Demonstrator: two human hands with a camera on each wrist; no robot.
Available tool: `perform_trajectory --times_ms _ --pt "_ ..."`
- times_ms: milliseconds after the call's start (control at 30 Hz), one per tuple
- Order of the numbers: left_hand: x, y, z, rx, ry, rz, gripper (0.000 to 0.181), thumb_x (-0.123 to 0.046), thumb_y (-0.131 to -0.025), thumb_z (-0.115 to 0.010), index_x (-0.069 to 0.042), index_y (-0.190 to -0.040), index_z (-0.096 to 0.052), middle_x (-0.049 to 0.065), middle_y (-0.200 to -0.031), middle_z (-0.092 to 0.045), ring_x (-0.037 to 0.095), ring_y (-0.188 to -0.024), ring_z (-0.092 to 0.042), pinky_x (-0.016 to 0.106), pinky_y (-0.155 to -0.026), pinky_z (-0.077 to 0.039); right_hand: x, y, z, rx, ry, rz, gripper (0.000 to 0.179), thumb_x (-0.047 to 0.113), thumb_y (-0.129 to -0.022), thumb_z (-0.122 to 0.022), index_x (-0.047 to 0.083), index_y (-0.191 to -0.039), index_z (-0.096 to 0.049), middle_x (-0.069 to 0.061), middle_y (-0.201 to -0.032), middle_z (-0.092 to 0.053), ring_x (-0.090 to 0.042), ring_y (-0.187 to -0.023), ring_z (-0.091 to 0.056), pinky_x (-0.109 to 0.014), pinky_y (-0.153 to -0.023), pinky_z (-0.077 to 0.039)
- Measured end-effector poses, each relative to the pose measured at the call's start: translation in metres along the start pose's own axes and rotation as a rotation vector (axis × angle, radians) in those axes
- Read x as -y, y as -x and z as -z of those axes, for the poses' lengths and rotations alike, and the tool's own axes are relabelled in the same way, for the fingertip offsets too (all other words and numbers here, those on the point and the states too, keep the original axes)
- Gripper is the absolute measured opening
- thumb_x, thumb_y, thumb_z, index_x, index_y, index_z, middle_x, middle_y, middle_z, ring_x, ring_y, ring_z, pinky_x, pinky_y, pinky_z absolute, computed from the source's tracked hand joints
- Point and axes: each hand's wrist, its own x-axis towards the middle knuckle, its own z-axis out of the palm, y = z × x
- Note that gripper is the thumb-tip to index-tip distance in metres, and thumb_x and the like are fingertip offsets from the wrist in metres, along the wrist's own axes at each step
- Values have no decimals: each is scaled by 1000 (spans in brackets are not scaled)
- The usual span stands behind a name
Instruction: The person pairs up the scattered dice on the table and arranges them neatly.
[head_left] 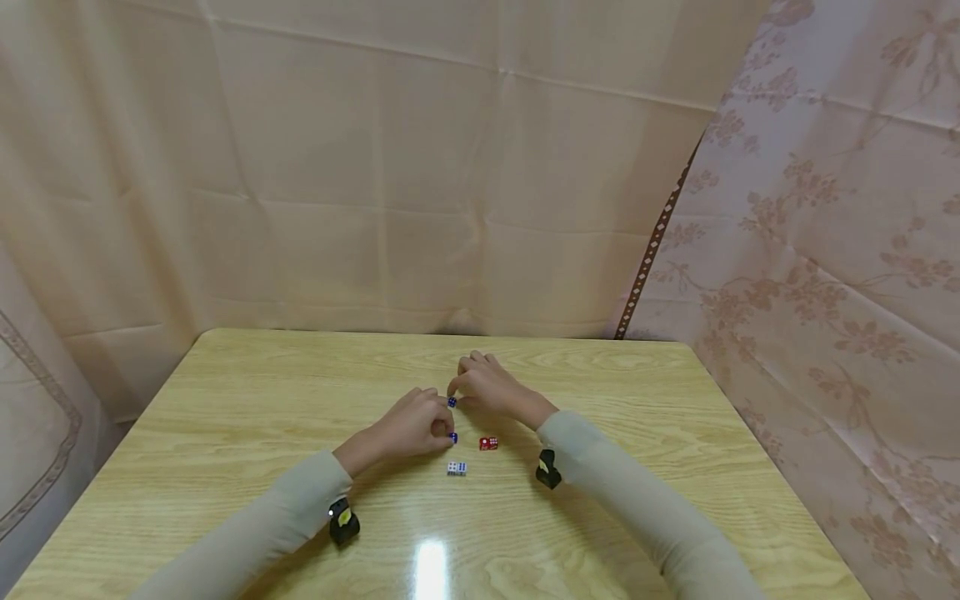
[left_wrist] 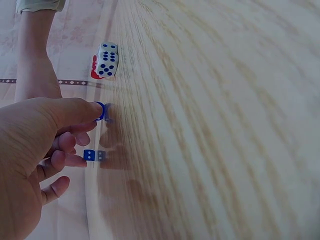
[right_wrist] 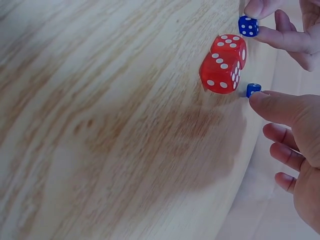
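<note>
My left hand (head_left: 412, 423) pinches a small blue die with white pips (right_wrist: 248, 26) between thumb and forefinger, low at the tabletop. Farther back, my right hand (head_left: 489, 388) holds a second blue die (right_wrist: 253, 90) between thumb and forefinger; its other fingers are loosely bent. The two blue dice are a short gap apart, one behind the other. Two red dice (head_left: 488, 444) sit side by side, to the right of the left hand's die. Nearer the front, two white dice with blue pips (left_wrist: 107, 61) stand against each other.
The wood-grain table (head_left: 247, 417) has its far edge beyond the right hand. Beige curtain cloth (head_left: 375, 167) hangs behind it, and flowered cloth (head_left: 840, 250) covers the right side. Black wrist devices (head_left: 343, 523) are on both sleeves.
</note>
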Motion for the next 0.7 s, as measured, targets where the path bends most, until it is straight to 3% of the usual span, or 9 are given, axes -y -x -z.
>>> perform_trajectory --times_ms 467,700 --pt "1 0 -1 -5 3 4 12 -27 -81 -85 -18 -82 -77 -12 -75 -59 6 -72 -40 25 -69 -33 3 2 -1 -11 39 8 15 23 -90 -78 18 -104 -80 -3 -104 -65 -17 -92 -44 -33 -83 -34" --pt "2 0 -2 -18 -6 -15 13 -27 -83 -84 -18 -80 -75 -11 -68 -53 5 -69 -39 25 -68 -33 4 2 -2 3 33 -5 11 21 -91 -77 17 -101 -79 -1 -92 -61 -15 -85 -41 -31 -79 -29"
